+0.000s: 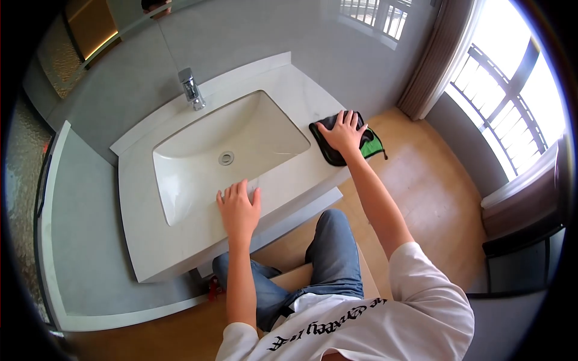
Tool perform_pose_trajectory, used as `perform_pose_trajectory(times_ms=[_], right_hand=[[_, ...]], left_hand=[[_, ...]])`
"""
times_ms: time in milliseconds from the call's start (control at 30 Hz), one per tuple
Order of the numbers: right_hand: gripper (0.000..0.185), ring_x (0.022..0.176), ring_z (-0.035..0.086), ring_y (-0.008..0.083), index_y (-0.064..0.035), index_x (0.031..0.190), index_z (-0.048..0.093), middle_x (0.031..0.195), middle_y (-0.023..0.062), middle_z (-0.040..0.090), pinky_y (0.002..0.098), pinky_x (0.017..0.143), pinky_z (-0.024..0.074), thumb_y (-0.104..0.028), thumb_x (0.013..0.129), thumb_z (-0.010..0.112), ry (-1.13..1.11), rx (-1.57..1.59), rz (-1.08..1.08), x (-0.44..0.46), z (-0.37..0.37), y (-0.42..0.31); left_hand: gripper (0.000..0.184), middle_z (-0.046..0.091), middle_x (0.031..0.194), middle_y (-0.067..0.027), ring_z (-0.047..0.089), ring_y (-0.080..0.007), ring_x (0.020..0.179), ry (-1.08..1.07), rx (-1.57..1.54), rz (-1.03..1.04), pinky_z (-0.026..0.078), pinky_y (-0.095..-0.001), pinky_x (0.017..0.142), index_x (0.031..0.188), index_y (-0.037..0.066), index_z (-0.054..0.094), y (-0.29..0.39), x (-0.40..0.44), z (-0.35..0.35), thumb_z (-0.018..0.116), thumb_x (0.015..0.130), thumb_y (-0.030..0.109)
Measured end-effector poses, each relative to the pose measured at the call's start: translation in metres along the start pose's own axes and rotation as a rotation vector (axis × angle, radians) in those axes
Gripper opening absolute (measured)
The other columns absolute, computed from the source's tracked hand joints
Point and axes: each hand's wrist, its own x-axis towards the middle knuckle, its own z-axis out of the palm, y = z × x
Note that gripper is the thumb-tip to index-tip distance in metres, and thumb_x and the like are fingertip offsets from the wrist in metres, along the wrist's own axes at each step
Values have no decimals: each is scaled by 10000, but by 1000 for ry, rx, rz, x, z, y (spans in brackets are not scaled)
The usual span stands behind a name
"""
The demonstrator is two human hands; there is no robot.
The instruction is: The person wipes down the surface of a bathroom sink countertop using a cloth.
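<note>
I have the right hand (344, 133) spread flat over the black-and-green pouch (371, 146) on the tabletop's (158, 253) right end, apparently steadying it, not grasping. The left hand (239, 209), loosely open, seemingly empty, is by the washbasin's (195, 159) near edge. Lifting would need curled fingers.

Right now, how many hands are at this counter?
2: the left hand at the front edge of the basin, the right hand on the black-and-green pouch. None seems hidden.
</note>
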Motion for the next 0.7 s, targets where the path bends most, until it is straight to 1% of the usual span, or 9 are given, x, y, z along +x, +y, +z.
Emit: perform_pose_trajectory(times_ms=[100,200,267,333,400,467,533,600,700], right_hand=[[1005,1452,201,361,38,1471,288,1538,244,269,626,1129,107,-706,824,482,35,-26,-61,-37,-2,-1],[1001,1435,224,389,87,1434,318,1514,264,297,601,1132,125,-675,813,505,61,-12,-154,-81,-7,-29],[926,1407,274,399,84,1399,367,1484,259,342,582,1130,174,-613,818,551,101,22,-314,-120,-9,-59],[869,1391,300,409,92,1369,410,1461,263,376,544,1140,191,-551,813,589,88,177,-514,-158,-12,-82],[832,1387,317,396,87,1352,437,1448,264,397,517,1145,207,-518,810,613,132,217,-621,-176,-3,-89],[856,1402,317,351,61,1372,427,1463,243,389,516,1146,207,-551,804,612,108,261,-590,-165,-4,-78],[900,1412,300,350,37,1403,395,1475,234,378,518,1149,193,-592,794,605,80,171,-490,-143,-11,-61],[933,1400,307,360,44,1406,368,1478,238,363,531,1149,182,-603,780,613,91,106,-396,-110,-14,-36],[932,1419,275,350,32,1430,350,1508,225,327,546,1142,188,-638,817,560,90,11,-214,-47,-9,9]], left_hand=[[340,655,1061,-90,581,-277,1047,-16,50,-6,315,-530,1074,1139,63,603,3,2,1,565,925,325],[315,653,1027,-87,586,-275,1021,-28,81,-11,324,-530,1066,1137,68,604,4,1,2,551,933,302],[297,652,1012,-86,589,-275,1011,-11,86,-9,328,-530,1062,1136,71,605,5,2,1,539,940,283],[259,642,1073,-106,568,-296,1077,-67,72,-29,319,-507,1070,1150,81,598,3,3,-3,503,959,227],[251,640,1066,-108,568,-299,1077,-46,53,-10,324,-506,1066,1152,81,597,0,2,-4,494,961,206],[244,638,1060,-109,567,-301,1078,-29,34,11,329,-506,1062,1153,81,595,-2,-1,-3,484,962,185],[255,635,1057,-87,571,-276,1052,-1,59,57,337,-518,1057,1152,83,592,-4,-1,-2,509,949,213],[254,636,1054,-87,573,-277,1046,7,46,53,338,-520,1057,1147,83,593,-5,0,-1,518,945,218],[250,638,1048,-85,576,-278,1035,10,35,37,339,-525,1054,1134,83,595,-1,-1,-3,532,939,227]])
